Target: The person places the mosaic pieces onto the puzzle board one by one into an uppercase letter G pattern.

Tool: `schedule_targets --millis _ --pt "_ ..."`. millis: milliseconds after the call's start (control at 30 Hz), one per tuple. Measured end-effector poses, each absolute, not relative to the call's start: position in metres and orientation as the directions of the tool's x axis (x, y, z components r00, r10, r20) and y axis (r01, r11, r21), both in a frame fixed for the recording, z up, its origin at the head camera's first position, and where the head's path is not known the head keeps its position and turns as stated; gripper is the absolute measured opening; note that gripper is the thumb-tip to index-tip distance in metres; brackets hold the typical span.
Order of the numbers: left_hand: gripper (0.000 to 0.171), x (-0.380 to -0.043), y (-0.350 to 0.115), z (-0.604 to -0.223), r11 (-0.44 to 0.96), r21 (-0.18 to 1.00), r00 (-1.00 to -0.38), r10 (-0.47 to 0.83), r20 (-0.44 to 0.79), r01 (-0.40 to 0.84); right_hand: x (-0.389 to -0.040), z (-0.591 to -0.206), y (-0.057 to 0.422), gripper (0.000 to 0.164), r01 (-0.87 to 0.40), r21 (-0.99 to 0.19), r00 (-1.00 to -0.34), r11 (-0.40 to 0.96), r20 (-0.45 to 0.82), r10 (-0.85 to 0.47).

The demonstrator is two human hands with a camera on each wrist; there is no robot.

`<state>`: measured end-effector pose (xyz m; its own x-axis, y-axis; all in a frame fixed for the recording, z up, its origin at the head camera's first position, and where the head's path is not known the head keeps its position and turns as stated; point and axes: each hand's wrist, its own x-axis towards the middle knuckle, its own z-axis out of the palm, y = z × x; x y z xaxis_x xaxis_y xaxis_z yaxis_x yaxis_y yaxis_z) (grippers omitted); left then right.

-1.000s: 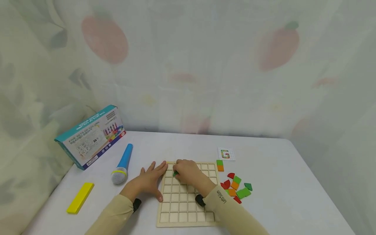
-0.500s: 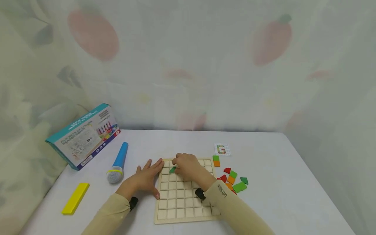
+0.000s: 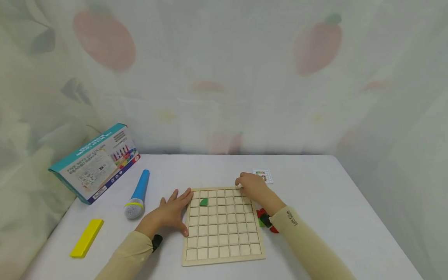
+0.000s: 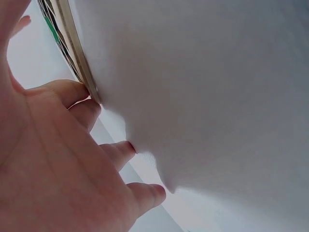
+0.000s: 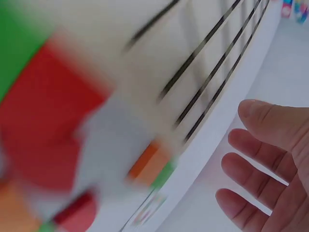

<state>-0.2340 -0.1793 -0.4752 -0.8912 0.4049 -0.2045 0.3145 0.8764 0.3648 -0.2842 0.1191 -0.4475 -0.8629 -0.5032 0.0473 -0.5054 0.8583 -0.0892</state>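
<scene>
A wooden grid board [image 3: 217, 241] lies flat on the table. One dark green quarter-circle tile [image 3: 203, 202] sits in a cell near its upper left. My left hand [image 3: 170, 214] rests spread along the board's left edge; in the left wrist view its fingertips touch the board's side [image 4: 79, 58]. My right hand [image 3: 257, 189] is over the board's upper right corner, near the small pattern card [image 3: 265, 175], which it partly covers. In the right wrist view the right hand [image 5: 270, 164] has loosely bent fingers with nothing between them.
Loose red [image 5: 53, 116], green and orange [image 5: 147, 162] tiles lie right of the board, mostly hidden by the right arm in the head view. To the left are a blue toy microphone [image 3: 137, 196], a yellow block [image 3: 86, 238] and a printed box [image 3: 96, 163].
My right hand has let go of the dark green tile, which stays in its cell, and moved right towards the card and loose tiles. My left hand keeps its place on the board's edge.
</scene>
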Motion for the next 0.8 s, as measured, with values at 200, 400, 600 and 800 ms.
schedule_targets --millis 200,400,600,800 --pt "0.132 -0.234 -0.179 -0.476 0.875 0.369 -0.892 0.405 -0.200 0.314 -0.291 -0.451 0.153 0.025 -0.411 -0.098 -0.910 0.907 -0.012 -0.414" --pt "0.132 -0.233 -0.179 -0.475 0.876 0.370 -0.895 0.401 -0.198 0.310 -0.296 -0.458 0.166 0.036 -0.372 -0.086 -0.920 0.924 -0.098 -0.379" --pt "0.132 -0.233 -0.179 -0.476 0.880 0.364 -0.895 0.396 -0.205 0.306 -0.302 -0.464 0.170 0.044 -0.411 -0.030 -0.902 0.911 -0.133 -0.411" --pt "0.132 -0.233 -0.179 -0.476 0.879 0.365 -0.894 0.399 -0.206 0.308 -0.305 -0.463 0.172 0.041 -0.477 0.024 -0.874 0.878 -0.117 -0.472"
